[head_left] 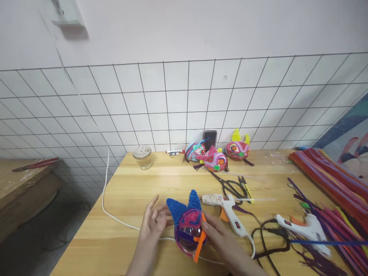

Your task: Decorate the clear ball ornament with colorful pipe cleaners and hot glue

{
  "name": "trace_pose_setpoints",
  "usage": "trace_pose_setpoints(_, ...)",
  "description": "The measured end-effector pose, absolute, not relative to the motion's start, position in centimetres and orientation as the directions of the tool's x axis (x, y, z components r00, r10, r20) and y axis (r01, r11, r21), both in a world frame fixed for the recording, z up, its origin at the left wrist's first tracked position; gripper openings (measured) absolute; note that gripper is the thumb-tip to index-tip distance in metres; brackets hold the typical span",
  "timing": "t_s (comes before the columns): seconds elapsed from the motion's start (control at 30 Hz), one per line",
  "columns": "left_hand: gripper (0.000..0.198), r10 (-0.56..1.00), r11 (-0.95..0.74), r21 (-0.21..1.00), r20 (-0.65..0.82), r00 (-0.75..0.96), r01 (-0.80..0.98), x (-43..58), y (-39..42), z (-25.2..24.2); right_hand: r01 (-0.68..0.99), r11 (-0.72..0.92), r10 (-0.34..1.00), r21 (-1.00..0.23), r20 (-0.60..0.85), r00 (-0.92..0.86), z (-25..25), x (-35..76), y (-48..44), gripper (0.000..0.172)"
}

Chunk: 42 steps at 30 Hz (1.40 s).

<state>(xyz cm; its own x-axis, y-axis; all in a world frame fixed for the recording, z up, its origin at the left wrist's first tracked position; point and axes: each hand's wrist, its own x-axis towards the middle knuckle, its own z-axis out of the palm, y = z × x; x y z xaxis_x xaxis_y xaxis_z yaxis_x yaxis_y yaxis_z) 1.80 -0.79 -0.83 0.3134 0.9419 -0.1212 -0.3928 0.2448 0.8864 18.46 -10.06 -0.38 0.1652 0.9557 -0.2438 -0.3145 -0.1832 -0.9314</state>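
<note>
My right hand point(220, 237) grips a clear round ball point(186, 247) wrapped in pink, purple and blue pipe cleaners. Two blue ears point(176, 209) rise from its top, and an orange strip of pipe cleaner point(199, 241) lies along its right side, by my fingers. Just left of the ball is my left hand point(155, 222), its fingers spread and slightly curled; some fingertips are hidden behind an ear, so contact is unclear. Beyond my right hand lies a white hot glue gun point(230, 211), its nozzle pointing left.
Scissors point(230, 186) and yellow-handled snips point(246, 189) lie behind the glue gun. Three decorated balls point(215, 159) stand near the wall, left of them a glass cup point(143, 157). A second glue gun point(307, 230), cables and bundles of pipe cleaners point(330, 180) crowd the right side.
</note>
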Motion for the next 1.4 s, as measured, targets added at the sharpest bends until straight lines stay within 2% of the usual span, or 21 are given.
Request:
trace_pose_setpoints(0.07, 0.061, 0.915, 0.307, 0.862, -0.151, 0.375, -0.403, 1.8, -0.7, -0.8, -0.24, -0.168, 0.968, -0.956, -0.206, 0.146, 0.2, 18.6, -10.1, 0.044)
trace_pose_setpoints(0.13, 0.054, 0.931, 0.292, 0.882, -0.175, 0.319, -0.369, 1.6, -0.5, -0.8, -0.207, -0.125, 0.986, -0.97, -0.145, 0.085, 0.9, 18.6, -10.1, 0.044)
trace_pose_setpoints(0.2, 0.048, 0.959, 0.239, 0.915, -0.17, 0.226, -0.325, 1.3, -0.1, -1.0, -0.223, -0.084, 0.996, -0.971, -0.087, 0.002, 1.3, 18.7, -10.1, 0.044)
trace_pose_setpoints(0.3, 0.042, 0.972, 0.209, 0.931, -0.163, 0.17, -0.3, 0.9, 0.4, -1.2, -0.255, -0.059, 0.997, -0.965, -0.044, -0.063, 1.3, 18.9, -10.2, 0.046)
trace_pose_setpoints(0.53, 0.045, 0.976, 0.17, 0.949, -0.125, 0.181, -0.267, 0.8, 0.8, -0.9, -0.029, -0.077, 0.996, -0.997, -0.075, -0.044, 1.3, 19.3, -10.6, 0.052)
trace_pose_setpoints(0.73, 0.032, 0.972, 0.156, 0.96, -0.108, 0.208, -0.231, 0.6, 0.7, -1.1, -0.003, -0.052, 0.997, -0.999, -0.052, -0.056, 1.3, 19.3, -10.5, 0.052)
trace_pose_setpoints(1.0, 0.029, 0.987, 0.123, 0.971, -0.097, 0.131, -0.207, 0.4, 1.3, -1.5, 0.058, -0.113, 0.994, -0.992, -0.113, 0.004, 0.8, 19.5, -10.5, 0.054)
trace_pose_setpoints(1.07, 0.036, 0.991, 0.107, 0.969, -0.086, 0.103, -0.221, 0.4, 1.6, -1.4, 0.076, -0.102, 0.995, -0.992, -0.102, 0.007, 0.6, 19.7, -10.5, 0.055)
trace_pose_setpoints(1.17, 0.067, 0.99, 0.11, 0.961, -0.085, 0.109, -0.255, 0.4, 1.7, -1.0, 0.11, -0.081, 0.997, -0.991, -0.081, 0.001, 0.2, 20.0, -10.6, 0.056)
trace_pose_setpoints(1.2, 0.071, 0.982, 0.148, 0.951, -0.109, 0.154, -0.27, 0.4, 1.6, -0.8, 0.123, -0.088, 0.996, -0.989, -0.088, 0.003, 0.2, 20.0, -10.6, 0.058)
trace_pose_setpoints(1.3, 0.067, 0.908, 0.314, 0.906, -0.199, 0.369, -0.284, 0.2, 1.1, -0.5, 0.191, -0.114, 0.993, -0.975, -0.113, 0.014, 0.7, 19.9, -10.8, 0.061)
trace_pose_setpoints(1.4, 0.086, 0.808, 0.386, 0.893, -0.207, 0.552, -0.23, 0.0, 0.4, -0.4, 0.282, -0.109, 0.993, -0.953, -0.116, -0.009, 1.7, 19.6, -11.0, 0.064)
